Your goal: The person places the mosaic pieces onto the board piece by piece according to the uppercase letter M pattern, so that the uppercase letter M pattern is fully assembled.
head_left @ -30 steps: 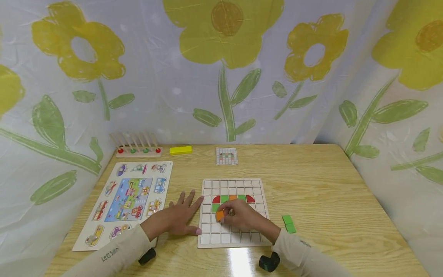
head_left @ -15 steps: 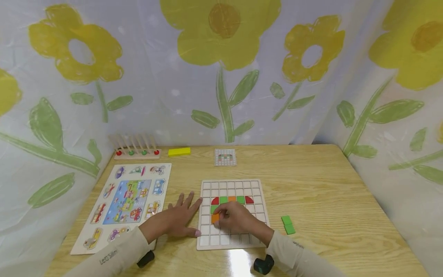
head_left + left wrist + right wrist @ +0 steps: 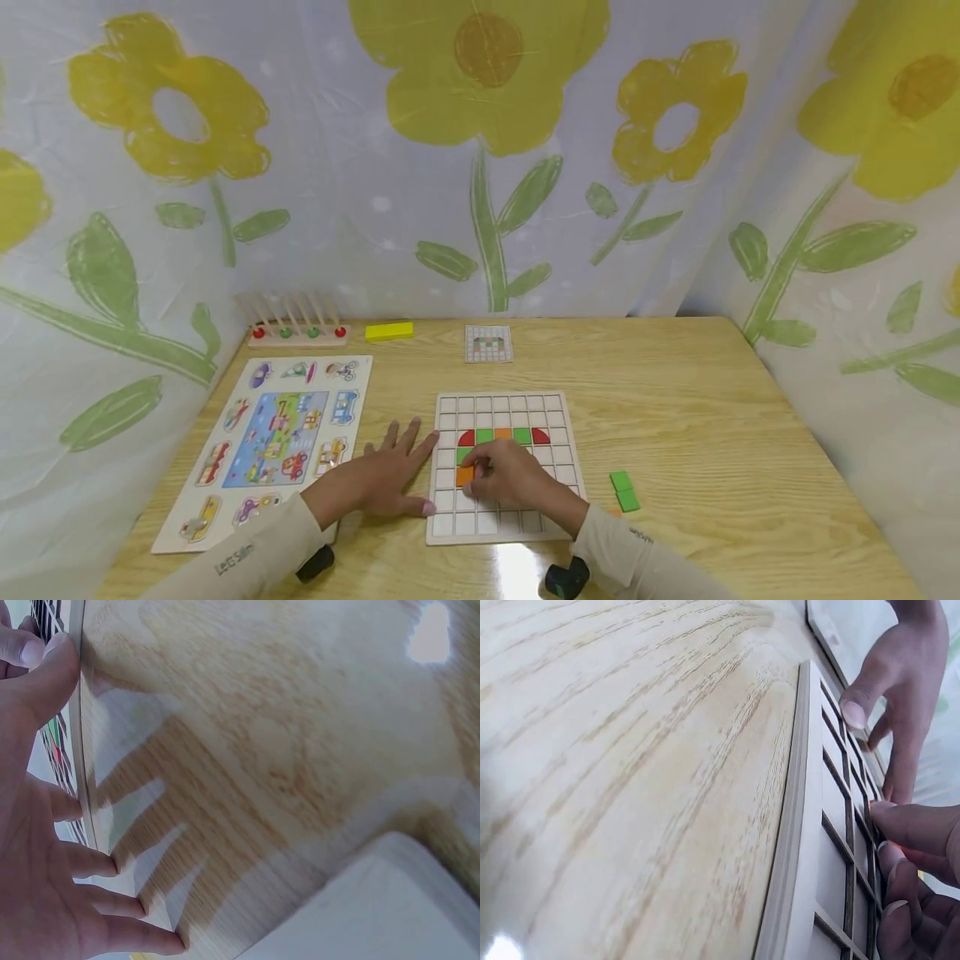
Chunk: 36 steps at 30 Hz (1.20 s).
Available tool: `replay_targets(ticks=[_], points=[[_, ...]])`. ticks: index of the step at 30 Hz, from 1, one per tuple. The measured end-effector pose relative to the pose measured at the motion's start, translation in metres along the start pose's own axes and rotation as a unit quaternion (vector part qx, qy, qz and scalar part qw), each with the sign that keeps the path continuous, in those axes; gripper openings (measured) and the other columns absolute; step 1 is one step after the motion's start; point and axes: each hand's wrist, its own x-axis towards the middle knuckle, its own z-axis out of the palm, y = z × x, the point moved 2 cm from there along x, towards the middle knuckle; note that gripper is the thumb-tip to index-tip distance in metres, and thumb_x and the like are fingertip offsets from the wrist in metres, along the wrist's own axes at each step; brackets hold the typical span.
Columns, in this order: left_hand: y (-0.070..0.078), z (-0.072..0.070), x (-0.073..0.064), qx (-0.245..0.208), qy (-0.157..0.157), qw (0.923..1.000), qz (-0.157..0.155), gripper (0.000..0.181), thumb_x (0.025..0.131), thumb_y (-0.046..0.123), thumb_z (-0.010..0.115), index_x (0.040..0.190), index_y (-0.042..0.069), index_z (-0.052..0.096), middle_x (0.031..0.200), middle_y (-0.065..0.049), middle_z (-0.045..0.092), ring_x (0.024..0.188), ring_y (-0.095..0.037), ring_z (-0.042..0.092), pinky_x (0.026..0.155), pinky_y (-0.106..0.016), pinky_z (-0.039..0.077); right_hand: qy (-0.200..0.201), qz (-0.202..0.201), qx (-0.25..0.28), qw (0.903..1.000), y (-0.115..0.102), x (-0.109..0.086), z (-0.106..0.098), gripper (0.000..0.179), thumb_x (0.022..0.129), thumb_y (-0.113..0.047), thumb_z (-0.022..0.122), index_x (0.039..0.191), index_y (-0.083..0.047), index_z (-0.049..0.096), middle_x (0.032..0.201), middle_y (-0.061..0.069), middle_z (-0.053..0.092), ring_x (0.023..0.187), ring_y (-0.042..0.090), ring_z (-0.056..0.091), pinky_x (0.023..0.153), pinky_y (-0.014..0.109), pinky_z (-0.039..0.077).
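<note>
The pale wooden grid board (image 3: 500,402) lies in front of me. My right hand (image 3: 510,475) is over its left half, thumb and forefinger at an orange square tile (image 3: 464,477) that lies in a cell below a green tile (image 3: 464,457). The right wrist view shows the curled fingers (image 3: 922,832) close over the grid, hiding most of that tile. Above, a row runs red quarter-round (image 3: 467,437), green, orange, green, red quarter-round (image 3: 540,436). My left hand (image 3: 390,479) rests spread on the table, fingertip and thumb at the board's left edge.
Two green tiles (image 3: 624,492) lie right of the board, with a sliver of orange near the sleeve. A pattern card (image 3: 488,343) lies behind the board. Leftward are a vehicle puzzle (image 3: 352,371), a peg rack with beads (image 3: 300,337) and a yellow block (image 3: 389,331).
My right hand has lowered the orange tile from a tilted hold above the board into a cell under the green tile. The left hand keeps its place.
</note>
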Motion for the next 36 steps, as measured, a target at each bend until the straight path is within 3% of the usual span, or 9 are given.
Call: replay_targets(ticks=[11, 36], points=[[0.0009, -0.0011, 0.0007, 0.007, 0.005, 1.0, -0.001, 0.106, 0.085, 0.073, 0.06, 0.163, 0.018, 0.014, 0.167, -0.025, 0.006, 0.149, -0.057, 0.008, 0.104, -0.078, 0.027, 0.004, 0.013, -0.019, 0.9997, 0.0004, 0.0009, -0.0027, 0.024, 0.08, -0.016, 0.086, 0.102, -0.013, 0.076, 0.073, -0.012, 0.062, 0.068, 0.002, 0.055, 0.069, 0.021, 0.047], [0.0026, -0.0015, -0.0006, 0.013, 0.005, 0.9999, -0.004, 0.106, 0.085, 0.072, 0.061, 0.163, 0.017, 0.015, 0.167, -0.024, 0.009, 0.149, -0.056, 0.01, 0.105, -0.077, 0.029, 0.022, -0.001, -0.039, 0.999, -0.0042, -0.0015, -0.0014, 0.017, 0.083, -0.013, 0.082, 0.099, -0.011, 0.078, 0.075, -0.012, 0.063, 0.068, 0.001, 0.055, 0.064, 0.019, 0.047]])
